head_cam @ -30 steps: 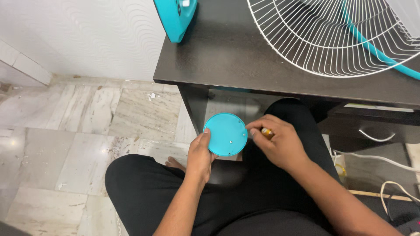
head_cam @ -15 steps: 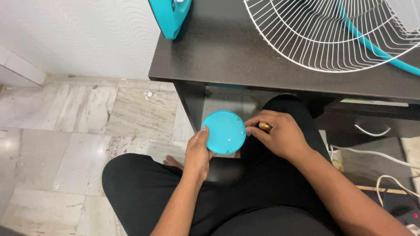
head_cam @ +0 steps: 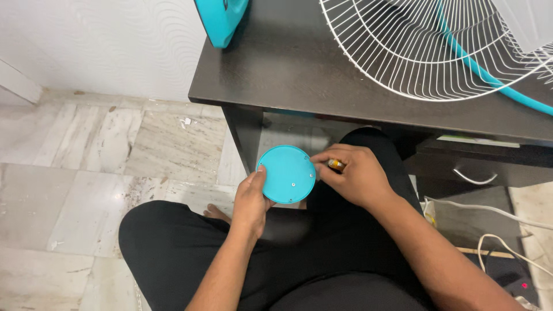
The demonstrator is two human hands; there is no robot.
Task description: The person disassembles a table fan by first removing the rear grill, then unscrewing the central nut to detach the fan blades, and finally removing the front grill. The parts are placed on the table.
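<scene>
My left hand [head_cam: 251, 203] grips a round teal plastic disc [head_cam: 286, 174] by its lower left edge, holding it over my lap with its flat face up and small screw holes showing. My right hand [head_cam: 352, 175] is closed around a small tool with an orange-yellow handle [head_cam: 335, 165], its fingertips touching the disc's right rim. The tool's tip is hidden by my fingers.
A dark wooden desk [head_cam: 299, 75] stands ahead, carrying a white wire fan guard [head_cam: 426, 46] with a teal rim and a teal fan part [head_cam: 222, 20]. A drawer with a metal handle [head_cam: 473, 175] sits at right. White cables [head_cam: 495, 230] lie on the marble floor [head_cam: 86, 173].
Both hands and the disc have shifted slightly left and down in view as my head moved; the grip on the disc and the tool is the same.
</scene>
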